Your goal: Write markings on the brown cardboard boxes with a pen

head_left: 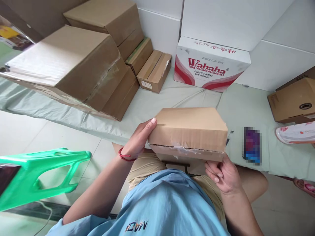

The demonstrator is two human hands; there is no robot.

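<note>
A closed brown cardboard box (190,127) is held in front of my body, above my lap. My left hand (139,136) grips its left end, thumb on the near top corner and fingers hidden behind the side. At the lower right corner, my right hand (225,173) has its fingers curled under the box. Along the near side runs a seam with torn, wrinkled clear tape (184,149). A red string bracelet (124,155) circles my left wrist.
Large cardboard boxes (86,59) are stacked on the covered table (133,109) at left. A small box (156,70) and a Wahaha water carton (210,65) stand along the wall. A blurred-out object (251,146) lies at right. A green stool (46,173) stands at lower left.
</note>
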